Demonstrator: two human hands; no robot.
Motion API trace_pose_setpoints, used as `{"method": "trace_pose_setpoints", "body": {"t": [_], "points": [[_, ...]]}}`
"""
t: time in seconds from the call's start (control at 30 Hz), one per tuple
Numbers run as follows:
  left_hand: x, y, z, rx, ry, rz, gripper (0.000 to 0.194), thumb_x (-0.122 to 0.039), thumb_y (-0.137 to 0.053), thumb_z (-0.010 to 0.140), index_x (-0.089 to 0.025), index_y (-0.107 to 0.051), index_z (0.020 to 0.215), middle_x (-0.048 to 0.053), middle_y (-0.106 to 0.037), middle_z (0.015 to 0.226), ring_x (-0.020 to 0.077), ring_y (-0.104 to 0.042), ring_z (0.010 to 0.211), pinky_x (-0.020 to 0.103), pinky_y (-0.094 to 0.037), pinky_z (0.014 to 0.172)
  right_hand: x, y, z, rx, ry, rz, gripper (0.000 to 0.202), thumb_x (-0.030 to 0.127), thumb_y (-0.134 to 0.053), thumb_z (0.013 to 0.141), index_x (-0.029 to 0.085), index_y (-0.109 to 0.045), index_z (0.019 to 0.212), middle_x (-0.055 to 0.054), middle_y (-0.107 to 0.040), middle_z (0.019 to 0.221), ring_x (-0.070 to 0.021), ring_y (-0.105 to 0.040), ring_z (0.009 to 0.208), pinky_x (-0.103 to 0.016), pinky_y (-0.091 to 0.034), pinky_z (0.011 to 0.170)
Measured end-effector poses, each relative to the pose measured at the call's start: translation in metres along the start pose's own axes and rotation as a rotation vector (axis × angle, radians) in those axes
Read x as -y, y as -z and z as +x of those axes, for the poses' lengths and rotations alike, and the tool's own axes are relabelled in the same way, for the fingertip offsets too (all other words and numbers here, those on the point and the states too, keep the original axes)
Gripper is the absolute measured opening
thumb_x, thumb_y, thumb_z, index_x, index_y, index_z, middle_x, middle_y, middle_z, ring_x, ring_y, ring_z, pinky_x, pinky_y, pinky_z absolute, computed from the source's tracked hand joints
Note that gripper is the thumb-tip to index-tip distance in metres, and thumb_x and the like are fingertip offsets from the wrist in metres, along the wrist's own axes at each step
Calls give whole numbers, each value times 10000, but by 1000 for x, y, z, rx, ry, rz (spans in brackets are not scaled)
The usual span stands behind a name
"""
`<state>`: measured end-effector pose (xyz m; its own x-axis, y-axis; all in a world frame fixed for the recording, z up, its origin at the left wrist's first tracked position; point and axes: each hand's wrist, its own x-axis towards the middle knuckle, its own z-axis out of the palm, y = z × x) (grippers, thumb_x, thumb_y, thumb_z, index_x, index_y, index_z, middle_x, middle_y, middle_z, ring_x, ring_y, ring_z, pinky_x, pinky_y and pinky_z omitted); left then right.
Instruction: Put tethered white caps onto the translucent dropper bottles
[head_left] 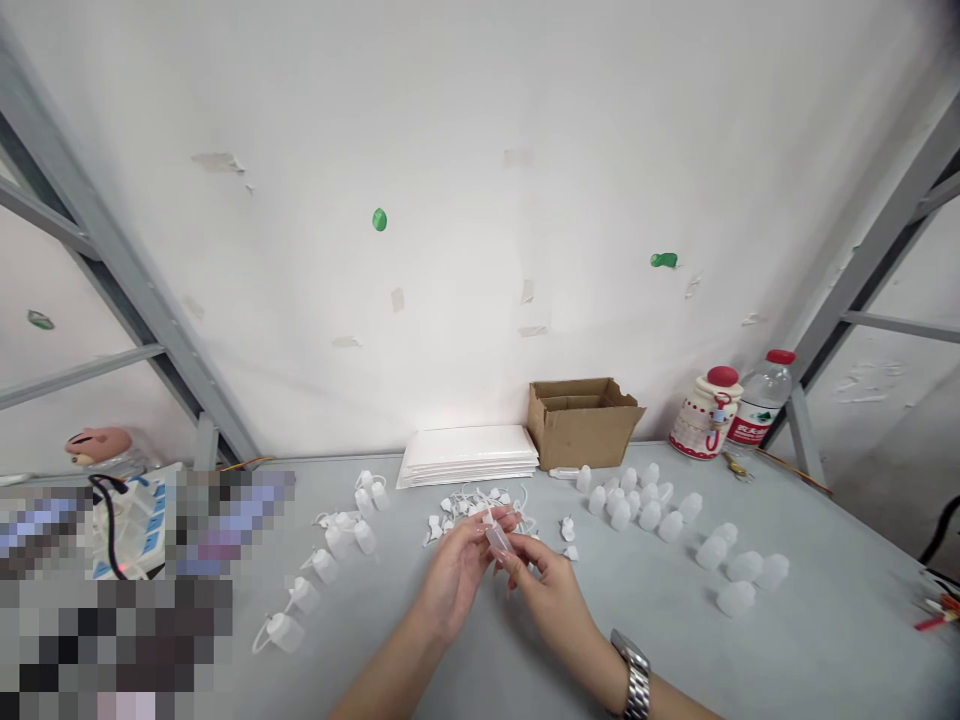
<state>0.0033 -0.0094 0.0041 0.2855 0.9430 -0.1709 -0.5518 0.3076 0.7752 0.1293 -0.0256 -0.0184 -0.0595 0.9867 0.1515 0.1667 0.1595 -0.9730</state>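
Note:
A small translucent white bottle [498,538] is held between my two hands, in front of a pile of white caps with loops [457,507]. My left hand [459,565] has its fingers at the bottle's top end, around a small white piece. The fingers of my right hand [541,575] pinch the lower part of the bottle. Several bottles with looped caps [285,632] lie at the left. Several bottles without looped caps [649,515] stand or lie at the right.
A stack of white envelopes [469,455] and an open cardboard box [585,435] are by the wall. At the back right are a decorated jar [701,420] and a red-capped water bottle [763,400]. A power strip [139,525] is on the left.

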Motion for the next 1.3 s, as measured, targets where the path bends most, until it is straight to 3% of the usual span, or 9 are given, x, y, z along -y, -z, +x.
{"method": "trace_pose_setpoints", "body": {"t": [0.23,0.4,0.53,0.67,0.97,1.13,1.3], "points": [[-1,0,0,20,11,-5,302,-213,-529,712,-126,-666,967,113,-684,1002,266,-511,1106,313,-379,814,4,-1,0,36,-53,111,322,470,-556,776,176,-676,827,-18,-598,674,-149,-481,565,-264,-395,564],[-1,0,1,55,50,-45,329,-207,-497,739,-130,-644,1023,111,-665,1059,253,-473,1160,286,-390,750,13,1,3,117,-112,287,374,533,-604,703,166,-646,641,11,-533,554,-134,-449,514,-265,-380,561],[-2,1,0,114,70,-102,343,-202,-486,748,-139,-635,1051,101,-648,1112,239,-450,1195,302,-373,877,12,1,3,155,-131,422,377,518,-601,719,162,-634,602,16,-511,524,-138,-448,553,-268,-363,636],[-5,-1,-1,137,80,-107,349,-209,-477,759,-146,-634,1065,91,-651,1114,235,-448,1201,320,-325,966,11,0,2,227,-168,619,359,495,-637,699,156,-626,583,6,-499,556,-124,-398,550,-252,-332,610],[-10,-3,-8,166,108,-81,402,-305,-460,775,-163,-613,1119,91,-630,1157,252,-418,1221,350,-386,914,13,2,1,395,-270,881,310,460,-668,682,153,-654,641,23,-432,501,-111,-321,509,-265,-318,605],[-15,-5,-12,218,101,-83,445,-329,-460,749,-149,-614,1126,97,-650,1118,261,-515,1103,367,-387,905,14,6,2,466,-261,863,346,471,-637,715,136,-701,768,30,-454,485,-86,-303,454,-248,-297,566],[-14,-6,-12,170,58,-40,390,-382,-501,778,-147,-659,1045,111,-674,1056,264,-471,1165,344,-388,905,18,7,3,436,-191,700,406,526,-624,709,135,-699,789,-1,-532,582,-91,-372,477,-243,-296,531]]}}
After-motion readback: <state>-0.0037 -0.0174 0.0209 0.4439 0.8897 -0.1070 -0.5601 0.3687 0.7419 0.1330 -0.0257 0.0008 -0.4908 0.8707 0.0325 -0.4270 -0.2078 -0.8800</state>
